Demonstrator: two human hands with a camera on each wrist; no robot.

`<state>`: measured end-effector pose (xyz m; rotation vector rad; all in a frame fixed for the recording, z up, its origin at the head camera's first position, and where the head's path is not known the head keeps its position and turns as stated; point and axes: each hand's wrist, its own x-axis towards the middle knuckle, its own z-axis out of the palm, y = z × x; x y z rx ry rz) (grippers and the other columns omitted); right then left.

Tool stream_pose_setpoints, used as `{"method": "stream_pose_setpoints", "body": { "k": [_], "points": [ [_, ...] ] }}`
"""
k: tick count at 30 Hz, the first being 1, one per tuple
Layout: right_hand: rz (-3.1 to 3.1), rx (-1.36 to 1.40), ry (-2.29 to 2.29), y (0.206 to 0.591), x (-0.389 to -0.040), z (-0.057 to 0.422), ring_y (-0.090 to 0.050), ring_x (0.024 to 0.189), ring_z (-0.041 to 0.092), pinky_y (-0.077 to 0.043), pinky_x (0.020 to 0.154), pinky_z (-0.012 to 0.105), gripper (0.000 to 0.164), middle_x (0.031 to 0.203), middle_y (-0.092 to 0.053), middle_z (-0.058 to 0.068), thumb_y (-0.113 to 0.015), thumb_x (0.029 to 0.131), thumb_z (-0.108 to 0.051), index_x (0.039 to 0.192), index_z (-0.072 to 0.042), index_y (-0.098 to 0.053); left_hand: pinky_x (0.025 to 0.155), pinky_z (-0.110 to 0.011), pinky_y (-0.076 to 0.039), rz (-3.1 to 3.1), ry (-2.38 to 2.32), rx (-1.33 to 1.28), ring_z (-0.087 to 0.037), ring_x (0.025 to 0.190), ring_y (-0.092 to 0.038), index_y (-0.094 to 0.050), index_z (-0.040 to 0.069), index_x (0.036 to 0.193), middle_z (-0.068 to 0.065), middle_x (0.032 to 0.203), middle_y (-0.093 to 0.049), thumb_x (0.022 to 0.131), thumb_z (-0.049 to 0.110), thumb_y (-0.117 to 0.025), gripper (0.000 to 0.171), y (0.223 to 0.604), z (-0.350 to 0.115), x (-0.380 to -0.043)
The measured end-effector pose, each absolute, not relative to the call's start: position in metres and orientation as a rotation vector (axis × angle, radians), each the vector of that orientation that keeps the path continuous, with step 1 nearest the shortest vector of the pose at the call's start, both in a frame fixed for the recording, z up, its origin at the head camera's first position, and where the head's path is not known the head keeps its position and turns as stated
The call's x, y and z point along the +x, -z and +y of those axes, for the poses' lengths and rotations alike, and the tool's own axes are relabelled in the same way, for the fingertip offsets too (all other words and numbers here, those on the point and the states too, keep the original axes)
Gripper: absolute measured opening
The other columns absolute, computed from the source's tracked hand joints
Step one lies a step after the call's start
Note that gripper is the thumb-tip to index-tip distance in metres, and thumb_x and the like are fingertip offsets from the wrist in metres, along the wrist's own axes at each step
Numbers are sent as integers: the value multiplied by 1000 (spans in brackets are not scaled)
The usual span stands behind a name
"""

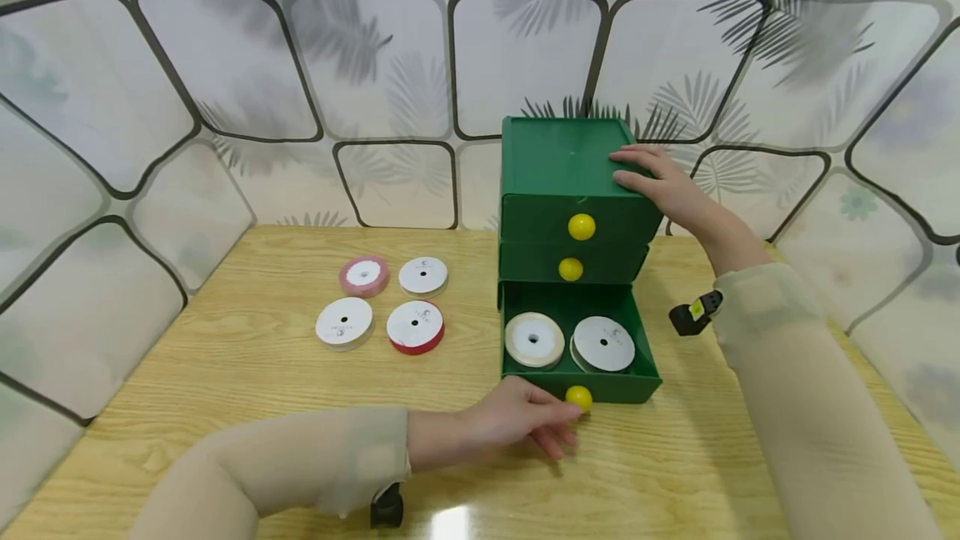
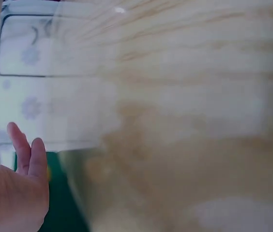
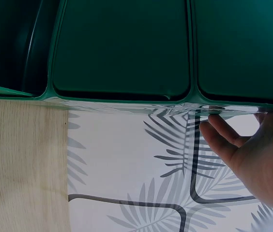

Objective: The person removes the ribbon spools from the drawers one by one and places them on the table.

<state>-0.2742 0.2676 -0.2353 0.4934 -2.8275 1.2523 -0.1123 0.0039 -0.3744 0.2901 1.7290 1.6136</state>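
A green drawer cabinet (image 1: 566, 158) has its bottom drawer (image 1: 615, 390) pulled out, with a cream-rimmed ribbon spool (image 1: 517, 350) and a white-faced spool (image 1: 611, 336) lying inside. At the drawer's front, my left hand (image 1: 517, 419) has its fingers loosely extended, one fingertip at the underside of the yellow knob (image 1: 578, 397). Only part of the left hand (image 2: 15, 193) appears in the left wrist view. My right hand (image 1: 667, 186) rests on the cabinet's top right edge, fingers spread. The right wrist view shows this hand (image 3: 257, 154) against the cabinet's side (image 3: 122, 48).
On the wooden table left of the cabinet lie a pink ribbon spool (image 1: 364, 276), a red one (image 1: 416, 327) and two white ones (image 1: 423, 277). Two upper drawers with yellow knobs (image 1: 581, 227) are closed. A patterned curtain (image 1: 390, 98) hangs behind.
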Motion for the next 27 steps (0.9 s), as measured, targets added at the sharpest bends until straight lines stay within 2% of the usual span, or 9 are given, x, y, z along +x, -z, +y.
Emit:
{"method": "stream_pose_setpoints", "body": {
  "k": [6,14,21,24,27],
  "points": [
    [-2834,497,-1256,234,-275,268,-5,143,40,-12,110,63,56,158,-9,17,-46,103,-30,149,-2,-33,73,-31,-56,1757,-1617,442,-15,62,-66,-73,-2,105,-10,85,-72,96,21,-64,26,346,-6,-123],
    [-2843,491,-1256,234,-274,268,-6,143,40,-13,110,63,56,158,-9,17,-47,103,-30,149,-2,-33,77,-32,-56,1825,-1625,641,-18,65,-67,-66,-7,117,-12,89,-72,96,12,-63,29,320,-13,-153],
    [-2825,512,-1253,236,-275,269,-6,143,40,-11,110,63,58,157,-10,18,-47,102,-33,149,-2,-34,84,-37,-54,2013,-1518,816,-25,79,-70,-62,-4,123,-18,99,-72,94,12,-66,34,314,-16,-189],
    [-2800,529,-1260,237,-274,269,-7,143,40,-11,110,63,61,156,-12,18,-49,101,-40,149,-4,-36,86,-34,-53,2116,-1419,894,-22,87,-69,-62,0,124,-12,100,-72,92,14,-69,36,316,-17,-202],
    [-2789,539,-1263,238,-274,269,-7,142,41,-11,110,64,63,156,-13,19,-49,100,-43,148,-4,-37,83,-27,-52,2214,-1313,968,-15,91,-67,-63,3,125,-7,106,-71,90,16,-72,38,319,-18,-213]
  ]
}}
